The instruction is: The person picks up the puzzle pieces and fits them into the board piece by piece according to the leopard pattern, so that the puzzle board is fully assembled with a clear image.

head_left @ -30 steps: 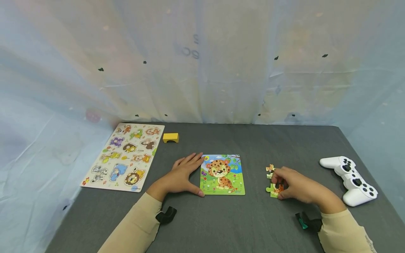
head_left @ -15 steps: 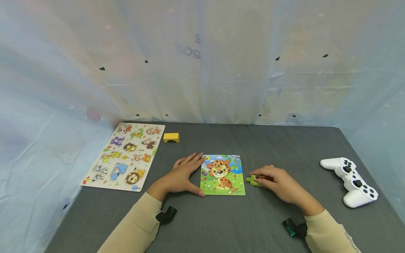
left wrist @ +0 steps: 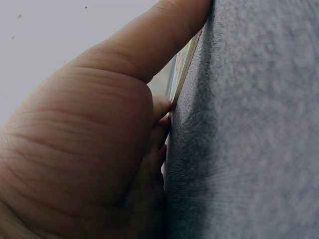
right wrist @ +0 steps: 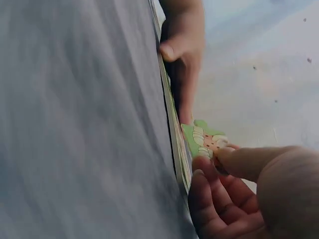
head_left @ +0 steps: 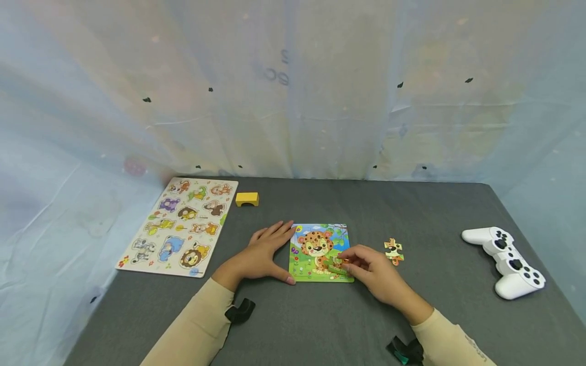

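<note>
A square leopard puzzle board (head_left: 302, 267) lies on the grey table, a cartoon leopard on green grass and blue sky. Along its left edge my left hand (head_left: 261, 256) rests flat with fingers spread, thumb and fingertips right at the edge. Over the board's lower right part, my right hand (head_left: 375, 274) pinches a green and orange puzzle piece (right wrist: 207, 139) between thumb and fingers. In the right wrist view that piece is tilted above the board, and its far side is covered by the fingertips. Loose leopard-patterned puzzle pieces (head_left: 393, 251) lie on the table right of the board.
A large white animal peg puzzle (head_left: 153, 239) lies at the left. Beside its top right corner stands a yellow arch block (head_left: 247, 198). A white game controller (head_left: 508, 262) is near the right table edge, and a pale sheet (head_left: 320, 127) hangs behind the table.
My right hand has picked up a piece from the loose ones at the right and carried it left over the board. The left hand has stayed put.
</note>
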`<state>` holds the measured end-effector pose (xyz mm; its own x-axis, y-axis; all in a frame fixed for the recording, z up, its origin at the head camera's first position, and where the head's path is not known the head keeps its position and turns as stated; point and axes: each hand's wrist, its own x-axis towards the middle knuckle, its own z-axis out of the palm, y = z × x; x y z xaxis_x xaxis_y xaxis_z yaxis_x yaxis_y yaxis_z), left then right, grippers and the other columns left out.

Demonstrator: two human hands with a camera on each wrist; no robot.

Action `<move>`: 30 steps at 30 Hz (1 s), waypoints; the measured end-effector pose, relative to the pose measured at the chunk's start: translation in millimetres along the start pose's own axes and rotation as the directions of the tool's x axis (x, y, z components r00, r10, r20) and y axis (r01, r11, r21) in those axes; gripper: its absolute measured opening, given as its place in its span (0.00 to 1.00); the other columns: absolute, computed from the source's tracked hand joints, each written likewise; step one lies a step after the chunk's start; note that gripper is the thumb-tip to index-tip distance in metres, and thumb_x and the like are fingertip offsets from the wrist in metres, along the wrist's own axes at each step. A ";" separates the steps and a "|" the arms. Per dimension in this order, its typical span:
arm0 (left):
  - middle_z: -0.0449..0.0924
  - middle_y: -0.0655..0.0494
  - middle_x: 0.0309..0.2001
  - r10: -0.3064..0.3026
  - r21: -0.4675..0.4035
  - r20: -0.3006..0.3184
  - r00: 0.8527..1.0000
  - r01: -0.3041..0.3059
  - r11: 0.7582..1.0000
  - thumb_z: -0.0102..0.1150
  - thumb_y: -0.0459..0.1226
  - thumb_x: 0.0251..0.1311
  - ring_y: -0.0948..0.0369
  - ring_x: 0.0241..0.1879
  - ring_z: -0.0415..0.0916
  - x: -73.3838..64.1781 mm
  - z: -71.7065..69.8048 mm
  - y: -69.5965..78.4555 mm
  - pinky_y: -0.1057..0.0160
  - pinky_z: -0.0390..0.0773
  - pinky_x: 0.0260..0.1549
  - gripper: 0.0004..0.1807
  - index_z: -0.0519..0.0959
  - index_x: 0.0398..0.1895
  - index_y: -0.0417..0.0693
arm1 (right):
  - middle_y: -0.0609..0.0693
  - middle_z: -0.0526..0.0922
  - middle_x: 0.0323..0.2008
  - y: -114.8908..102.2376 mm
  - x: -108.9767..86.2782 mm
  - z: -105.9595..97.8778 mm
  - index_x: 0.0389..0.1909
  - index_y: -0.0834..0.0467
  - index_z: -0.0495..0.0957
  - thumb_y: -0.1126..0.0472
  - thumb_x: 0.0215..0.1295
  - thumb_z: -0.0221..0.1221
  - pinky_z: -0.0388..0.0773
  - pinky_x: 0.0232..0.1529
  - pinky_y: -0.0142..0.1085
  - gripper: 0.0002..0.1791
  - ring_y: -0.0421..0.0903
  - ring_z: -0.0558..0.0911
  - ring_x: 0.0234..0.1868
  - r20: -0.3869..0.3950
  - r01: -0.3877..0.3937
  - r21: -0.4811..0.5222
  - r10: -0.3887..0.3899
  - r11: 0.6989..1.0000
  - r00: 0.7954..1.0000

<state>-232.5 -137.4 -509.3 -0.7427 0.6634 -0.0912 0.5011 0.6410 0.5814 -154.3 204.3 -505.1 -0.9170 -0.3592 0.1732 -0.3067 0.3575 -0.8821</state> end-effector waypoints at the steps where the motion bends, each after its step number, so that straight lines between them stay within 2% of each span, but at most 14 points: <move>1: 0.39 0.60 0.89 0.001 0.001 0.000 1.000 -0.001 1.000 0.82 0.68 0.48 0.55 0.87 0.32 -0.1 -0.2 0.2 0.41 0.36 0.78 0.74 0.49 0.91 0.54 | 0.44 0.87 0.44 -0.7 0.1 3.2 0.56 0.56 0.87 0.68 0.77 0.67 0.83 0.35 0.38 0.12 0.44 0.86 0.36 -0.004 -0.001 0.003 0.001 1.000 1.000; 9: 0.40 0.57 0.89 0.010 -0.004 -0.006 1.000 -0.010 1.000 0.83 0.67 0.48 0.54 0.87 0.32 -0.3 -2.6 3.0 0.39 0.36 0.77 0.74 0.50 0.91 0.53 | 0.45 0.87 0.42 -8.5 4.4 22.4 0.52 0.53 0.90 0.67 0.75 0.70 0.82 0.33 0.36 0.10 0.39 0.82 0.32 -0.070 0.075 -0.084 -0.081 0.994 0.994; 16: 0.42 0.56 0.89 0.015 0.004 -0.014 1.000 -0.015 1.000 0.83 0.67 0.48 0.52 0.87 0.33 0.4 -1.1 1.9 0.37 0.37 0.77 0.73 0.51 0.91 0.52 | 0.47 0.86 0.43 -13.8 8.1 31.4 0.57 0.56 0.90 0.67 0.76 0.68 0.82 0.36 0.36 0.13 0.37 0.81 0.35 -0.064 0.070 -0.144 -0.080 0.987 0.995; 20: 0.41 0.56 0.89 0.006 0.008 -0.011 1.000 -0.006 1.000 0.83 0.67 0.48 0.52 0.87 0.33 0.1 -1.5 2.9 0.38 0.38 0.77 0.73 0.51 0.91 0.52 | 0.46 0.85 0.44 -13.9 10.7 36.0 0.58 0.59 0.90 0.68 0.73 0.70 0.80 0.36 0.36 0.15 0.35 0.79 0.36 -0.061 0.086 -0.218 -0.102 0.972 0.993; 25: 0.41 0.55 0.89 0.010 0.004 -0.012 1.000 -0.010 1.000 0.84 0.66 0.48 0.51 0.87 0.34 -0.1 -1.4 3.1 0.37 0.38 0.77 0.73 0.51 0.91 0.51 | 0.45 0.83 0.46 -14.9 9.9 37.5 0.55 0.59 0.90 0.69 0.68 0.74 0.79 0.36 0.36 0.16 0.36 0.78 0.38 -0.066 0.145 -0.328 -0.176 0.933 0.982; 28: 0.42 0.55 0.89 0.009 0.003 -0.011 1.000 -0.009 1.000 0.83 0.67 0.48 0.51 0.87 0.34 -0.1 -1.8 3.9 0.37 0.38 0.77 0.73 0.52 0.91 0.51 | 0.46 0.84 0.51 -18.3 7.0 36.2 0.56 0.57 0.90 0.67 0.69 0.75 0.82 0.44 0.41 0.16 0.41 0.81 0.46 -0.033 0.204 -0.418 -0.239 0.885 0.970; 30: 0.43 0.55 0.89 0.010 0.001 -0.013 1.000 -0.010 1.000 0.83 0.67 0.48 0.51 0.87 0.35 0.0 -1.8 4.0 0.36 0.38 0.77 0.73 0.53 0.90 0.50 | 0.48 0.85 0.57 -22.0 4.5 35.6 0.59 0.56 0.90 0.63 0.70 0.75 0.82 0.54 0.47 0.18 0.46 0.82 0.56 0.034 0.260 -0.476 -0.277 0.840 0.960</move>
<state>-231.3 -135.5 -505.5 -0.7434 0.6646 -0.0755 0.5088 0.6351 0.5812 -142.6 164.2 -500.5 -0.7867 -0.4737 0.3958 -0.6171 0.6175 -0.4877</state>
